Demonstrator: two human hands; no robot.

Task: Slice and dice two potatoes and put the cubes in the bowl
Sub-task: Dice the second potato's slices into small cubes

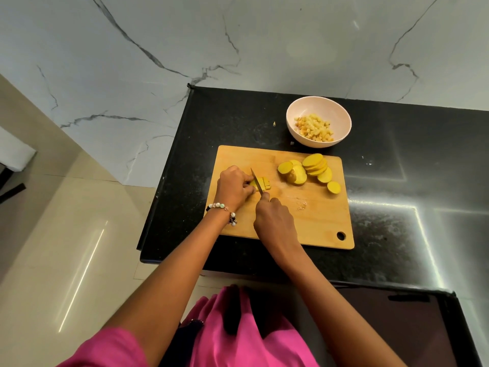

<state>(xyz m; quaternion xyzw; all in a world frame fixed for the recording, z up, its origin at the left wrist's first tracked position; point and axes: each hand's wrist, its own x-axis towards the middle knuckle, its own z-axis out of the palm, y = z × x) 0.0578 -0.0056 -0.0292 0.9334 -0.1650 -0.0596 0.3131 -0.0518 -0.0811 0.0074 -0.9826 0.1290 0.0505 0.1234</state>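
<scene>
My left hand (234, 188) pinches the firm, wet-slick slice stack (260, 184) left of the knife (257, 181); my right hand (274, 217) grips its handle.

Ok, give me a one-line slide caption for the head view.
Left hand steadies stacked potato slices while right hand cuts with the knife; bowl holds cubes.

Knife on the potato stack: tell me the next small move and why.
Probably press the knife straight down through the stacked potato slices. The right hand grips the handle, the blade sits across the stack, and the left hand holds it steady on the cutting board, fingers close beside the blade.
</scene>
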